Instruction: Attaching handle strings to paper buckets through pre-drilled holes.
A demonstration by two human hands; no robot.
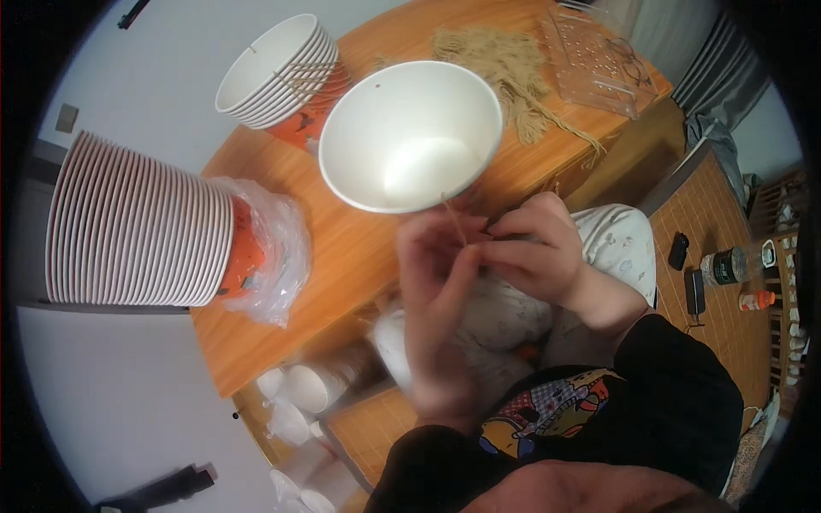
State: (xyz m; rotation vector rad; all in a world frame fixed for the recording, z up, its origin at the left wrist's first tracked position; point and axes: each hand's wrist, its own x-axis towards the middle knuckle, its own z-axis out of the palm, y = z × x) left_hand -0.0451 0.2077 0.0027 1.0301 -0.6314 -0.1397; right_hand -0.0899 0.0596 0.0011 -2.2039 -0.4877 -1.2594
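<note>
A white paper bucket (410,128) leans with its mouth toward me at the table's near edge. A thin piece of tan twine (456,221) runs from its lower rim to my fingers. My right hand (539,250) pinches the twine between thumb and fingertips. Just beside it, my left hand (434,269) has its thumb raised against the same twine, its fingers curled under the rim and slightly blurred. The fingertips of both hands meet there, partly hiding the twine's end. A small hole shows in the bucket's far wall.
Behind stands a nested stack of buckets (278,73) with twine handles. A taller stack of buckets (137,227) in clear plastic lies at left. Loose twine (500,64) and a clear plastic tray (599,64) lie at the back right. More white containers (312,385) sit below the table.
</note>
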